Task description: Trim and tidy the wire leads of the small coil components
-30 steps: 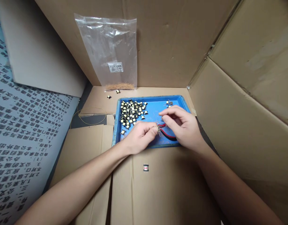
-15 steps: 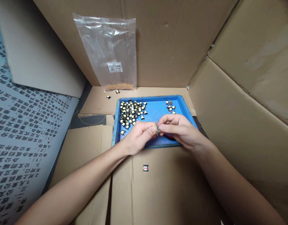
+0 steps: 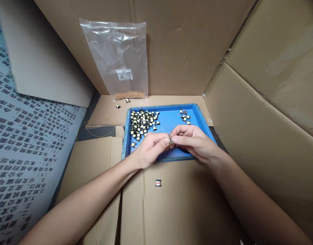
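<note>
Over the front part of the blue tray (image 3: pixel 126 136), my left hand (image 3: pixel 152 148) pinches a small transformer (image 3: pixel 171 143) with thin wire leads sticking out. Thumb and forefinger of my right hand (image 3: pixel 193 140) close on the same piece from the other side; whether they grip its body or only a lead is too small to tell. Much of the transformer is hidden by the fingertips. To the left in the tray lies a heap of transformers (image 3: pixel 143 120) with yellow tape and black ends. A smaller group (image 3: pixel 186 117) lies at the tray's back right.
One transformer with a red mark (image 3: pixel 158 183) lies on the cardboard in front. Against the cardboard back wall leans a clear bag (image 3: pixel 123 58) with orange strands at its bottom. Two transformers (image 3: pixel 127 100) lie behind the tray. A yellow wire loop (image 3: pixel 100 136) is at left.
Both hands stay nearly in place around the transformer. My right fingers have shifted slightly left, and the piece appears slightly turned, its leads now fanning downward.
</note>
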### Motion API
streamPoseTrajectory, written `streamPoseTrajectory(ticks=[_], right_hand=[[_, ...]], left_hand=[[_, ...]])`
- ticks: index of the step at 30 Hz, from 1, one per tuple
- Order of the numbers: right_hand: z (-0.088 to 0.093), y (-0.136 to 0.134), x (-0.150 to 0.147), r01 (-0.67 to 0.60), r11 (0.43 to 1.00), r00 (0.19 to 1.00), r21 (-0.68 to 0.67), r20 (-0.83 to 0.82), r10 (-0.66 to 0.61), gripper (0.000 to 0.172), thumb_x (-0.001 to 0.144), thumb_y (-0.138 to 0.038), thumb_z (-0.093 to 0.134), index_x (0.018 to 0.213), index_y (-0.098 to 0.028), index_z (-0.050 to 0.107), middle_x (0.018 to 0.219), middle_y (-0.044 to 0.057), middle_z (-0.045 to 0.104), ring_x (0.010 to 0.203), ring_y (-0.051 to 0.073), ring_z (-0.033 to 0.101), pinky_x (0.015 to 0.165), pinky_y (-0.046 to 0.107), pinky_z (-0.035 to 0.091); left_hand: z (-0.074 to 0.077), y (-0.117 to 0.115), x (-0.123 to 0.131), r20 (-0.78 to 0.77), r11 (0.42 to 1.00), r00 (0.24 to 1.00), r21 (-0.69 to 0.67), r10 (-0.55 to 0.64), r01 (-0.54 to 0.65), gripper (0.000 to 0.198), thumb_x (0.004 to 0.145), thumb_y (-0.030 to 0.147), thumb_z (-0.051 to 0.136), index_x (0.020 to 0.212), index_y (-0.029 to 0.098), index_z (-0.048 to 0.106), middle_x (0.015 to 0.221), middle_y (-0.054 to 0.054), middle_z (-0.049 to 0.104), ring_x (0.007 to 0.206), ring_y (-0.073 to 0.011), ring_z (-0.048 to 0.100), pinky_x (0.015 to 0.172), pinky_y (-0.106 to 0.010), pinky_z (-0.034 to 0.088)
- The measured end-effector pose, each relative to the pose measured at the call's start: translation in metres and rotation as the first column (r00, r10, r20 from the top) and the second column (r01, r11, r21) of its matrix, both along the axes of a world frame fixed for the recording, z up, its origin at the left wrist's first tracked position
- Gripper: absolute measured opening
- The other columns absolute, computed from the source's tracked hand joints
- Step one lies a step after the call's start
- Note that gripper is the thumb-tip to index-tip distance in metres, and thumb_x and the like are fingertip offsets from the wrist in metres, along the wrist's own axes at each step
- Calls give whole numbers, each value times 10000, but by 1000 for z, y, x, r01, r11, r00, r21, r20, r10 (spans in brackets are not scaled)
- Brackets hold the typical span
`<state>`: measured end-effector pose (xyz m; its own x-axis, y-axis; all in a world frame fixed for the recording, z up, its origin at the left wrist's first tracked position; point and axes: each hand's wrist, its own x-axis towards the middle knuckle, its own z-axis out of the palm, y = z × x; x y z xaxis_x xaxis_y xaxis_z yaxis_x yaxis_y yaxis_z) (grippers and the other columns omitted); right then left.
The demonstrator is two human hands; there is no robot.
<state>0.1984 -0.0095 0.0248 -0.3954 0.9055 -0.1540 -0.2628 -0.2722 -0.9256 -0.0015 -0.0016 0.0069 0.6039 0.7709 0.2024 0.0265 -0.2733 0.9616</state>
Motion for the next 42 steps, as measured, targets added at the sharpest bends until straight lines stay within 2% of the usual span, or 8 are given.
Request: streamPoseTrajectory(ticks=[5,11,21,26,31,33,37,42], right_hand=[[1,-2,5,36,960,994,277,89,-63,296,814,-402,870,995,-187,779,866,43,761,793,171,699,743,309,568],[10,-10,6,56,685,857,726,317,-406,20,913,-231,755,915,-213,764,891,39,726,800,167,652,714,303,548],[4,-17,-8,-27,605,813,796,370,-450,115,980,-146,623,893,-207,665,852,25,631,784,163,575,689,309,483],[2,-17,-5,143,592,840,793,219,-497,81,997,-195,637,942,-227,687,886,25,619,833,175,587,722,316,497],[-2,-9,9,105,637,863,764,248,-440,345,859,-167,707,1196,-241,703,1061,52,616,921,198,586,803,343,515],[-3,-5,10,108,730,894,675,256,-368,357,843,-198,722,1199,-231,710,1061,56,646,904,197,599,815,350,515],[-8,0,3,107,952,981,286,126,-148,222,897,-345,733,1065,-200,739,899,26,675,761,156,608,742,317,492],[-11,1,-2,68,993,997,101,21,-71,235,795,-350,871,884,-186,729,777,12,701,708,137,620,667,272,437]], left_hand=[[-4,2,-1,-63,996,995,55,75,-71,572,1041,614,471,657,194,422,596,42,381,578,-109,329,575,-274,271],[-1,2,0,-157,992,982,93,102,-88,522,1030,549,463,650,208,353,611,53,288,576,-101,263,555,-273,220],[2,3,4,-228,976,955,154,188,-155,445,1018,454,484,666,192,406,618,48,366,605,-107,325,594,-265,265],[3,4,5,-187,976,965,147,184,-158,455,1064,466,452,722,175,526,685,15,503,672,-136,451,670,-274,365],[2,3,4,-50,987,988,78,146,-142,464,1090,455,439,753,171,582,736,-9,595,723,-146,541,750,-275,426],[0,3,3,-13,991,992,56,123,-122,475,1093,459,444,743,170,582,726,-9,592,717,-145,538,753,-276,428],[-3,3,1,32,997,998,48,53,-54,465,1097,445,451,750,166,586,726,-10,583,720,-146,526,753,-281,422],[-3,3,0,65,998,998,69,4,-8,458,1100,415,461,732,164,568,712,-5,560,716,-139,514,742,-282,410]])
